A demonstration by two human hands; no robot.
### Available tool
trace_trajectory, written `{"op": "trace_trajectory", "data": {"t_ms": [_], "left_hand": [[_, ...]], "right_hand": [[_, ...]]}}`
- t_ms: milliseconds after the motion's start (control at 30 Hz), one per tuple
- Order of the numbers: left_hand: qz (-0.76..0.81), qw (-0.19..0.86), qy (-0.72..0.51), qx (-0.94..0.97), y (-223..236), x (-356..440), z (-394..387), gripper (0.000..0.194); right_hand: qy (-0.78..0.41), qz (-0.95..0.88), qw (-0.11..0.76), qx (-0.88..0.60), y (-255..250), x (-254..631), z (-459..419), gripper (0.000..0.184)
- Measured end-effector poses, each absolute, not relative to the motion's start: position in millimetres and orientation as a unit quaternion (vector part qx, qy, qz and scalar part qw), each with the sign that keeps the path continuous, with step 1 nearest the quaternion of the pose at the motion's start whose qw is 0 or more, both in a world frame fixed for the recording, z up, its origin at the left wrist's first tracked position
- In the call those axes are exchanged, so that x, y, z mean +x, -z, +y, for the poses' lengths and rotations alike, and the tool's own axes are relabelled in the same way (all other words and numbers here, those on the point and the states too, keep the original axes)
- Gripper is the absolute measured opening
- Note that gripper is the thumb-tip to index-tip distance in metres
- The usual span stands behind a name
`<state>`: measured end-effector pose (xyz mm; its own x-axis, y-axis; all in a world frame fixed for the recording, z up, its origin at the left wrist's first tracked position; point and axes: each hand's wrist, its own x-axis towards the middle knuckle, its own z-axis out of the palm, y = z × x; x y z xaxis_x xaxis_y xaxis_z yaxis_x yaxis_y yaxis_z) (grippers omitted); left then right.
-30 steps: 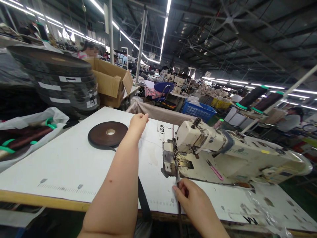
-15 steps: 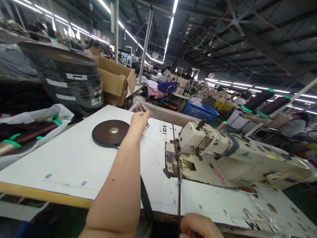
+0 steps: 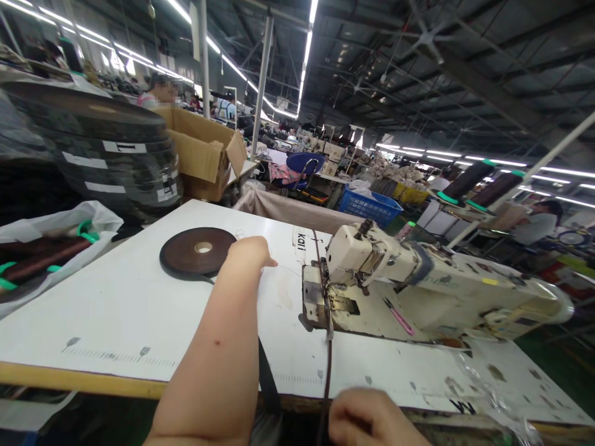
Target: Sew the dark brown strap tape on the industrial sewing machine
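My left hand [image 3: 253,254] is low over the white tabletop, beside a flat roll of dark brown tape [image 3: 186,254]. Its thumb sticks out to the right, while the other fingers are hidden behind the hand. Fine loose thread [image 3: 240,235] shows just past it, and a thin strand runs toward the sewing machine [image 3: 372,254]. A narrow brown strip [image 3: 328,365] passes under the machine's needle area and hangs over the front edge. Curled up right next to that strip is my right hand [image 3: 372,418]; whatever its fingers hold is hidden.
Pink-handled snips [image 3: 400,317] lie on the machine bed. Stacked tape rolls [image 3: 116,155] and an open cardboard box [image 3: 195,152] stand at the left back. Behind the table are a blue crate [image 3: 369,207] and a blue chair [image 3: 304,164]. Thread cones [image 3: 495,189] rise at the right.
My left hand has come down and a little left, from above the table toward the tape roll; the thread tangle now lies beyond it. My right hand stays curled near the strip. The view has shifted slightly.
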<state>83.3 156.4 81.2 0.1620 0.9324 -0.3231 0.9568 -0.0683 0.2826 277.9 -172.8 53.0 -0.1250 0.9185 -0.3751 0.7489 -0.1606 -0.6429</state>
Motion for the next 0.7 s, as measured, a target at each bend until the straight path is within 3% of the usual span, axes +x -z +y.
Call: {"op": "trace_trajectory", "data": {"t_ms": [133, 300, 433, 533, 700], "left_hand": [[0.591, 0.26, -0.092, 0.758, -95.7, 78.9, 143.4, 0.026], [0.531, 0.306, -0.273, 0.742, -102.9, 74.2, 132.7, 0.027], [0.498, 0.345, -0.407, 0.683, -96.6, 77.9, 140.3, 0.03], [0.429, 0.431, -0.527, 0.594, -94.1, 81.9, 144.1, 0.029], [0.279, 0.579, -0.625, 0.442, -104.1, 83.5, 138.5, 0.031]], "right_hand": [[-0.216, -0.573, 0.148, -0.777, -51.3, 273.9, -142.8, 0.024], [-0.143, -0.564, 0.122, -0.804, -41.5, 268.2, -122.5, 0.016], [-0.183, -0.578, 0.148, -0.781, -38.6, 269.5, -124.0, 0.019], [-0.255, -0.595, 0.166, -0.744, -41.4, 272.1, -136.4, 0.017], [-0.316, -0.64, 0.111, -0.692, -51.4, 277.3, -171.2, 0.012]]}}
